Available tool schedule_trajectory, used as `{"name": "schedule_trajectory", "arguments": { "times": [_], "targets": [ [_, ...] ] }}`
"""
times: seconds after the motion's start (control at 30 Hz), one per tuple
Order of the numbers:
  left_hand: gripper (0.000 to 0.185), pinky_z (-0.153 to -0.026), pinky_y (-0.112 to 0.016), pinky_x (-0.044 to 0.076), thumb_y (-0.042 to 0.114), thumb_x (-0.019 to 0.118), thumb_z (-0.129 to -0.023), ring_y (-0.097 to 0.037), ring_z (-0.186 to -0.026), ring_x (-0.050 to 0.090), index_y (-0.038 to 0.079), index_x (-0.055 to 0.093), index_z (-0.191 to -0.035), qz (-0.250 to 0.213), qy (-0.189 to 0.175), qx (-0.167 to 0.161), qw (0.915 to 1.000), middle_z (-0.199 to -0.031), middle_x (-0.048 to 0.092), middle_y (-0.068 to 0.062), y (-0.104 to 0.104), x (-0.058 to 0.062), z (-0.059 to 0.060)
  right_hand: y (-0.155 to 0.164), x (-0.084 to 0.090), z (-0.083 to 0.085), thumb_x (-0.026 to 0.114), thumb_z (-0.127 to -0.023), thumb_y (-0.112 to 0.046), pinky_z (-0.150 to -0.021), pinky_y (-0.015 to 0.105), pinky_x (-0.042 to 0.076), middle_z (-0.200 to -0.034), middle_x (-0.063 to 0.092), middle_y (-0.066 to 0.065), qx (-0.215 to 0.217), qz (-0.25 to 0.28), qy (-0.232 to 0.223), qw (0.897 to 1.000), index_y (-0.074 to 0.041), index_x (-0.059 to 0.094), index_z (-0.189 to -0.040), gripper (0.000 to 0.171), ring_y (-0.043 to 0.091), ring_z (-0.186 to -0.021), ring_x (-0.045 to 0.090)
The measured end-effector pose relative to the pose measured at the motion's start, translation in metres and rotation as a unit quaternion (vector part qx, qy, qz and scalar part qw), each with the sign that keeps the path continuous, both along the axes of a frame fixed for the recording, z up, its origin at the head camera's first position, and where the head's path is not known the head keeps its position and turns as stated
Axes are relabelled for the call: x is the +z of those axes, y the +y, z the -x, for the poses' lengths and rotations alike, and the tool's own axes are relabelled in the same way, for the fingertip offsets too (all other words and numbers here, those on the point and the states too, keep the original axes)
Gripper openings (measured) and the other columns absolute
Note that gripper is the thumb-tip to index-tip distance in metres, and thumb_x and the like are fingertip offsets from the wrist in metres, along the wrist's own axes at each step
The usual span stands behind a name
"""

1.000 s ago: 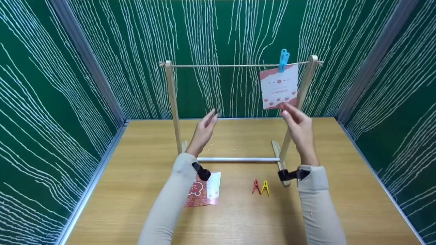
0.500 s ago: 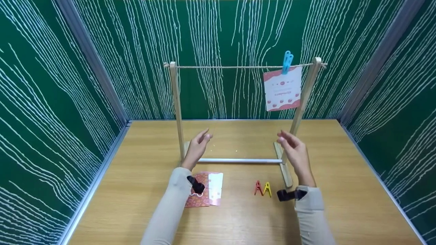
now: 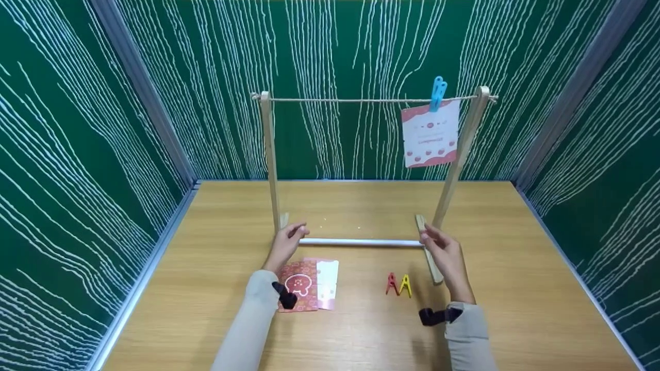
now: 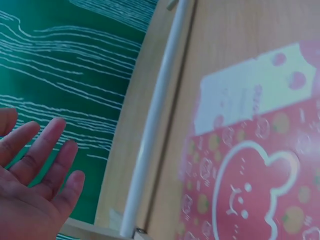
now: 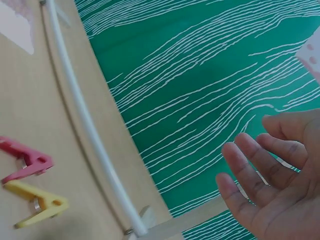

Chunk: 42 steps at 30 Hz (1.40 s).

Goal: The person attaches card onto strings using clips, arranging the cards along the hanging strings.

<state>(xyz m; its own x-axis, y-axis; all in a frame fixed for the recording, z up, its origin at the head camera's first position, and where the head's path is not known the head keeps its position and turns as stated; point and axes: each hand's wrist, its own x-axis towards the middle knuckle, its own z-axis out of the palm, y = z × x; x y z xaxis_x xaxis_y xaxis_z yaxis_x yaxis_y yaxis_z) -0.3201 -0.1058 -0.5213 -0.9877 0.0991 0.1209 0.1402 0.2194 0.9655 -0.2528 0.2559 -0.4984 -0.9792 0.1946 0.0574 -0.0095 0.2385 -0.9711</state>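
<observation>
My left hand (image 3: 286, 245) hovers above the cards with relaxed fingers and holds nothing. Below it on the table lie a red card with a white-outlined bear (image 3: 298, 286) and, partly under it, a white and pink card (image 3: 327, 283). My right hand (image 3: 444, 252) is in the air by the stand's right foot, its fingers loosely bent and empty. Nearest to it on the table are a yellow clothespin (image 3: 405, 285) and a red clothespin (image 3: 392, 284). A blue clothespin (image 3: 438, 94) clips a strawberry card (image 3: 430, 135) to the string (image 3: 350, 100).
The wooden stand has a left post (image 3: 270, 154), a right post (image 3: 460, 154) and a white crossbar (image 3: 361, 241) low between them. Green walls (image 3: 361, 139) with white wavy lines enclose the wooden table (image 3: 371, 335) at the back and sides.
Both hands have come down and back toward me, the right one away from the hanging card's lower edge. The card stays clipped to the string. The view has shifted slightly.
</observation>
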Motion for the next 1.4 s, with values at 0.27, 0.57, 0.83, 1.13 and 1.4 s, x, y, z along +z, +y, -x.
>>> {"name": "schedule_trajectory", "arguments": {
  "times": [0.27,0.57,0.83,1.13,1.4],
  "targets": [
    [0.028,-0.094,-0.037,0.05,0.009,0.056,-0.096,-0.029,-0.102,0.063,-0.01,0.061,-0.117,0.019,-0.021,0.032,0.9991,-0.108,0.066,-0.025,-0.015,-0.029,-0.002,-0.002,-0.024,-0.007,0.054,-0.099,-0.021,-0.081,0.011,0.047,-0.13,0.057,0.023,-0.005,-0.011,-0.038,0.999,-0.003,0.048,-0.139,0.045,-0.004,-0.09,0.059],
    [0.023,-0.076,-0.025,0.05,-0.001,0.06,-0.09,-0.02,-0.086,0.06,-0.013,0.062,-0.11,0.057,-0.014,0.039,0.9975,-0.095,0.066,-0.022,-0.032,-0.047,-0.003,0.001,-0.049,-0.012,0.054,-0.098,-0.018,-0.078,0.017,0.048,-0.114,0.062,0.018,0.011,-0.045,-0.064,0.997,0.001,0.049,-0.137,0.043,0.007,-0.087,0.059],
    [0.021,-0.073,-0.025,0.049,-0.001,0.062,-0.088,-0.019,-0.081,0.06,-0.009,0.065,-0.107,0.117,-0.034,0.039,0.9918,-0.09,0.065,-0.016,-0.045,-0.056,-0.004,-0.002,-0.067,-0.02,0.054,-0.097,-0.017,-0.081,0.027,0.051,-0.112,0.058,0.016,0.023,0.005,-0.108,0.994,0.001,0.045,-0.139,0.047,0.023,-0.095,0.058],
    [0.021,-0.064,-0.022,0.047,0.0,0.061,-0.09,-0.023,-0.088,0.063,-0.009,0.063,-0.109,0.128,-0.066,0.02,0.9894,-0.102,0.066,-0.021,-0.048,-0.059,-0.006,-0.005,-0.083,-0.026,0.055,-0.097,-0.018,-0.084,0.03,0.051,-0.109,0.057,0.017,0.035,-0.006,-0.132,0.991,0.005,0.041,-0.14,0.051,0.02,-0.091,0.06],
    [0.022,-0.067,-0.023,0.05,0.002,0.061,-0.089,-0.015,-0.085,0.061,-0.007,0.063,-0.109,0.135,-0.128,-0.01,0.9825,-0.104,0.067,-0.018,-0.053,-0.063,-0.005,-0.005,-0.095,-0.028,0.062,-0.093,-0.018,-0.08,0.027,0.052,-0.113,0.063,0.025,0.03,-0.028,-0.117,0.992,0.009,0.043,-0.137,0.055,0.02,-0.091,0.063]
  ]
}}
